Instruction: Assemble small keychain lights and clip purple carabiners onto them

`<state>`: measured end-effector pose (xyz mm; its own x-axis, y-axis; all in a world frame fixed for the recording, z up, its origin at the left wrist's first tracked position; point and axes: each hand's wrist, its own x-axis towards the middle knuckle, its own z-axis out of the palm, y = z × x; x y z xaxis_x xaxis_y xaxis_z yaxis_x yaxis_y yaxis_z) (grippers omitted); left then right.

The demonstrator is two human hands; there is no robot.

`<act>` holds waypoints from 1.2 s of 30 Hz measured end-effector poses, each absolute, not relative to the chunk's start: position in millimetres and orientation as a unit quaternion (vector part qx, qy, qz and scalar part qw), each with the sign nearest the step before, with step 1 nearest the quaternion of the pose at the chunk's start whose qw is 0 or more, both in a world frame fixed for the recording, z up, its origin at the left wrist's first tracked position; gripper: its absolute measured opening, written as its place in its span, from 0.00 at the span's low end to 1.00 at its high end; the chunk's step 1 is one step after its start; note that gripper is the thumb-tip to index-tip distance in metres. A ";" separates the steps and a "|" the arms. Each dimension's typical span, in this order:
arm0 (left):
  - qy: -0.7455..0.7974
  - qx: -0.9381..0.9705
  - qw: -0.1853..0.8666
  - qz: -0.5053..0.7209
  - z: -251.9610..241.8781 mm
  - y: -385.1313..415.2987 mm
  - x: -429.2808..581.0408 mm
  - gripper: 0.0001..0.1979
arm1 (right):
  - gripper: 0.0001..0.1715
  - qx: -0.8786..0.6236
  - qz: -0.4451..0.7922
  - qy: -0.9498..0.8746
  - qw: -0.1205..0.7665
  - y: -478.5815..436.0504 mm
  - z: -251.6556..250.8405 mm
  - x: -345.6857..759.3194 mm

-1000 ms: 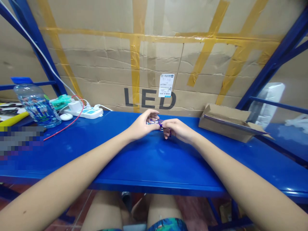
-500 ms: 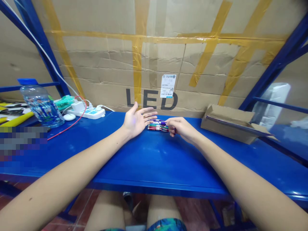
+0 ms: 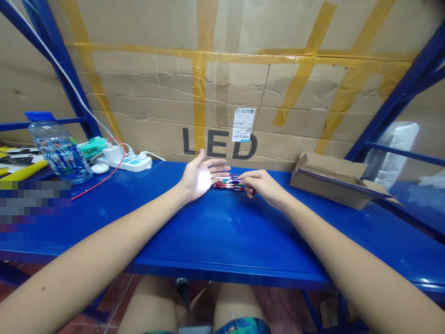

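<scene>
My left hand is held open above the blue tabletop, palm turned up and towards the right, fingers spread. A bright white spot of light falls on its palm. Opposite it, my right hand is closed around a slim purple penlight, which points at the lit palm; most of its body is hidden by the fingers. Between and behind the hands lie several shiny metallic penlights, a red one nearest me. Overlap hides how they are arranged.
An opened cardboard box stands on the right of the blue table. To the left are a water bottle, a white power strip and a red cable. A large cardboard sheet closes off the back.
The faint purple glow on my left palm has become a bright white spot. My left hand has shifted very slightly right; my right hand stays almost in place.
</scene>
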<state>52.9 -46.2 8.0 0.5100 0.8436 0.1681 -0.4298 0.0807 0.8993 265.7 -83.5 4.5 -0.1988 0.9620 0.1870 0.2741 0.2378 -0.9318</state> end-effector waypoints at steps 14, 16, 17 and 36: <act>0.209 0.513 0.707 0.440 6.7 -48.7 55.6 0.34 | 0.09 -0.469 0.375 -0.686 0.410 -84.1 5.4 266.5; 0.209 0.513 0.708 0.438 6.7 -48.7 55.7 0.34 | 0.09 -0.461 0.377 -0.690 0.412 -84.2 5.5 267.2; 0.209 0.513 0.709 0.436 6.8 -48.7 55.7 0.33 | 0.09 -0.457 0.379 -0.690 0.413 -84.3 5.7 267.5; 0.213 0.526 0.698 0.437 7.0 -48.8 53.8 0.35 | 0.10 -0.467 0.353 -0.706 0.398 -85.7 8.6 268.9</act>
<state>53.8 -48.8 7.0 0.5278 0.8338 0.1619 -0.3849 0.0648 0.9207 268.9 -85.7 8.6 -0.2455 0.9411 0.2327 0.3790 0.3141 -0.8704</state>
